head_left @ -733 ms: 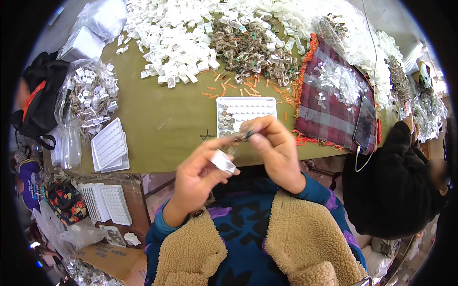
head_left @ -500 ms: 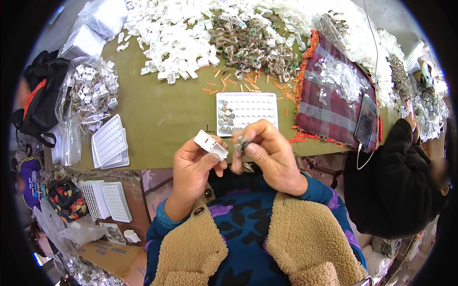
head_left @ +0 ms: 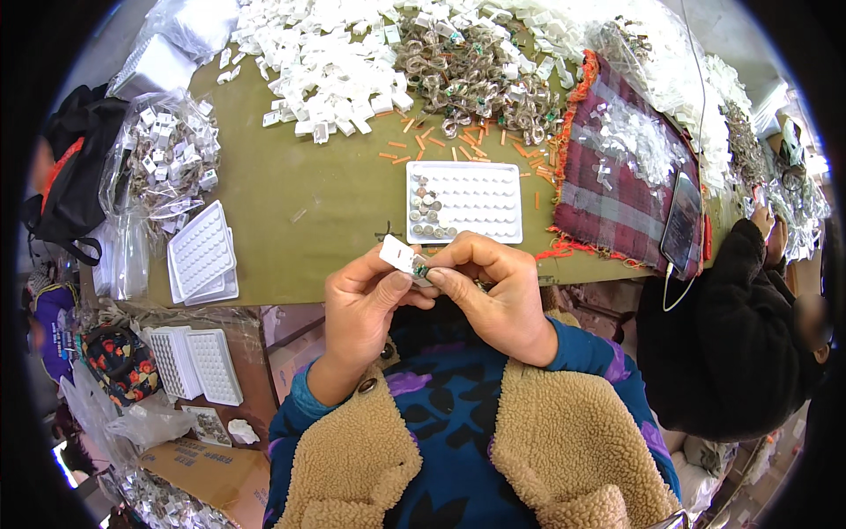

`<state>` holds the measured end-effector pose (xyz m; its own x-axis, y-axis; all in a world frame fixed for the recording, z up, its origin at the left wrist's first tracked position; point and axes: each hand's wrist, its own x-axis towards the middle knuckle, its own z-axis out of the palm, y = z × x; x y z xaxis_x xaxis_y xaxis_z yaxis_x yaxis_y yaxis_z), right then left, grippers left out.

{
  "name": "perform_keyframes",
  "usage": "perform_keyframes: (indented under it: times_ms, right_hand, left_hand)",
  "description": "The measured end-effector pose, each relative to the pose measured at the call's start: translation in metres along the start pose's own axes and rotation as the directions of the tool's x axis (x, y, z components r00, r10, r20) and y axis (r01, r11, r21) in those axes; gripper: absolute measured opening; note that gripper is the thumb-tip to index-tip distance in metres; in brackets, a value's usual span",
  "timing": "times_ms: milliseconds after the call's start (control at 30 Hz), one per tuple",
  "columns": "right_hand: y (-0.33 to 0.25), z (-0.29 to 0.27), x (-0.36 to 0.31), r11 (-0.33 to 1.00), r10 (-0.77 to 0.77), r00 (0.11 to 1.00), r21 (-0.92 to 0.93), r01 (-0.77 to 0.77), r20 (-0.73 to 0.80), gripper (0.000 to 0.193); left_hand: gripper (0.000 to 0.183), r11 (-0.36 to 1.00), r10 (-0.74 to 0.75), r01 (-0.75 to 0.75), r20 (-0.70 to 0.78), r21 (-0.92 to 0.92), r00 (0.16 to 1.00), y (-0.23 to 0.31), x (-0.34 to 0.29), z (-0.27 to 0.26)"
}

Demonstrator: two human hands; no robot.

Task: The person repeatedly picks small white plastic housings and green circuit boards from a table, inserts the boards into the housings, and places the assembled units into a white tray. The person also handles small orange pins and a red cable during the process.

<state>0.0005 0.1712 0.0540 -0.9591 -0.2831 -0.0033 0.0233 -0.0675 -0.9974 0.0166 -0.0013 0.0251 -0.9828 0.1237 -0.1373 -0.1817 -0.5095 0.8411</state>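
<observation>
A green worktop [head_left: 335, 203] fills the upper half of the view. At its far side lie a broad heap of white plastic casings [head_left: 326, 66] and, to the right of it, a tangle of clear-and-dark wired parts [head_left: 476, 75]. A plaid cloth [head_left: 608, 220] covers the right side. Nearer the person sits a shallow white tray [head_left: 485, 212] of round pegs, with silver discs [head_left: 427, 231] at its left and lower edges.

In front of the tray, the person's two hands meet. The left hand [head_left: 361, 295] holds a small white casing [head_left: 397, 254] between thumb and fingers; the right hand [head_left: 493, 295] pinches a tiny dark-and-green part [head_left: 422, 270] against its near end. The casing looks light, stiff and slightly slick, its thin walls probably easy to crack, so its side walls seem the best hold; the tiny part seems delicate. The casing's long axis slants, the far end pointing up and left, the near end toward the right fingertips.
</observation>
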Motion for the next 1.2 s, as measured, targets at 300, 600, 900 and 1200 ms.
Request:
perform_keyframes:
  times_ms: [300,600,900,1200]
  right_hand:
    - [0.009,-0.003,0.012,0.841,-0.419,0.900,-0.323,0.434,0.119,0.019]
    - [0.017,-0.005,0.019,0.762,-0.481,0.861,-0.408,0.503,0.163,0.033]
    - [0.014,-0.005,0.005,0.924,-0.248,0.968,-0.309,0.225,-0.039,0.017]
    - [0.016,-0.003,0.003,0.832,-0.402,0.916,-0.423,0.359,-0.012,0.017]
  left_hand:
    - [0.019,0.958,-0.097,0.105,0.044,-0.268,0.994,-0.006,0.006,-0.011]
    - [0.020,0.992,0.086,-0.073,-0.117,0.104,0.989,-0.002,0.009,0.003]
    - [0.017,0.976,0.213,-0.212,-0.024,0.048,0.977,-0.007,0.013,0.004]
    - [0.018,0.909,0.356,-0.358,0.050,0.215,0.933,-0.009,0.006,0.007]
